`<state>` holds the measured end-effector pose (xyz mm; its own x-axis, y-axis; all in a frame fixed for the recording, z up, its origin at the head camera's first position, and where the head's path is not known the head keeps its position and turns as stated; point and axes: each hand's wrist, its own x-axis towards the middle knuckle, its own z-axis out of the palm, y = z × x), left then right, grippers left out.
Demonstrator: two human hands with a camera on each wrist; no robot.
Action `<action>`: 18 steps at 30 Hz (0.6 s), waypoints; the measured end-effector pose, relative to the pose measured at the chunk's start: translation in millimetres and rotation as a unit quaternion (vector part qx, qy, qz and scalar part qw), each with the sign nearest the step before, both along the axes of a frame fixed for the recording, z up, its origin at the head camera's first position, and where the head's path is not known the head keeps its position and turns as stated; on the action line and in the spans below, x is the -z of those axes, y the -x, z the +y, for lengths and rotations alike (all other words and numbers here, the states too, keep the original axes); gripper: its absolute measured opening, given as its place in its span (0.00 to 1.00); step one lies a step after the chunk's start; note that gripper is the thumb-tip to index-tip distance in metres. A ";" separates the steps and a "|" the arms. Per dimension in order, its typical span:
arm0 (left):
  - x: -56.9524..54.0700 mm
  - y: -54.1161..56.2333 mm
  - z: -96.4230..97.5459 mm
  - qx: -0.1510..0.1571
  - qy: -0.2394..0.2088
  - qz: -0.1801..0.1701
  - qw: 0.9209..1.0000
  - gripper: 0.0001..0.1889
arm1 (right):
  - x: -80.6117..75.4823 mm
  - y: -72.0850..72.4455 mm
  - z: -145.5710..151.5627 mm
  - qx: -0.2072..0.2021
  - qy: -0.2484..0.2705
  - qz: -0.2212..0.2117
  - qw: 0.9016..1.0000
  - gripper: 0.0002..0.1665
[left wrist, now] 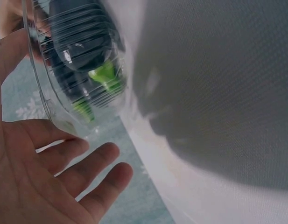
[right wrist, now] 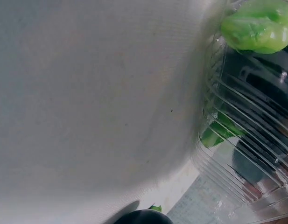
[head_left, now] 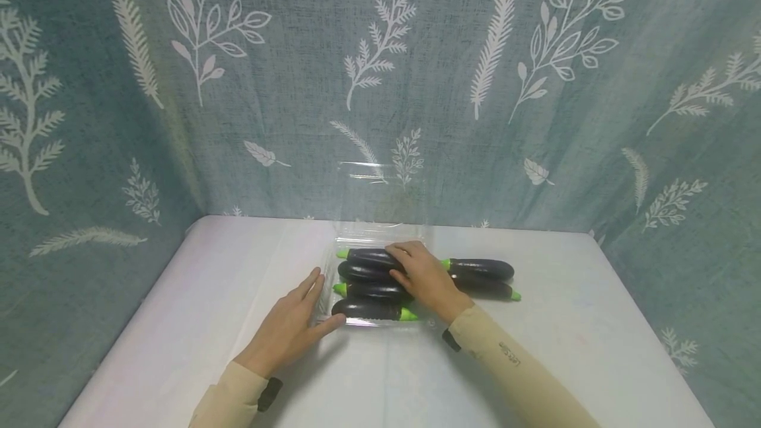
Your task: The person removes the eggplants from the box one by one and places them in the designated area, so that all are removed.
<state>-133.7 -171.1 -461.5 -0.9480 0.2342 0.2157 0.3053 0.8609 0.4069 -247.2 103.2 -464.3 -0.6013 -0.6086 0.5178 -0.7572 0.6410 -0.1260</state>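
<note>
A clear plastic clamshell box [head_left: 380, 323] stands on the table with its lid [head_left: 383, 200] raised at the back. Inside lie several dark eggplants, stacked front to back, such as the front eggplant [head_left: 365, 308] with its green stem to the right. My right hand [head_left: 431, 279] reaches into the box from the right. Its thumb and fingers straddle the rear eggplant [head_left: 371, 257], hiding that one's right end. My left hand [head_left: 288, 325] is at the front left corner, its fingers extended along the left wall and its thumb at the front rim.
Two more eggplants lie on the white table right of the box: a rear one [head_left: 484, 269] and a nearer one [head_left: 490, 288], its stem to the right. A green leaf-patterned curtain [head_left: 297, 84] hangs behind the table and along both sides.
</note>
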 end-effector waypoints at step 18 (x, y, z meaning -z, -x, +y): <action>0.5 0.5 -1.4 0.003 0.003 0.004 1.000 0.48 | -5.9 0.8 1.5 -0.010 0.013 0.008 1.000 0.28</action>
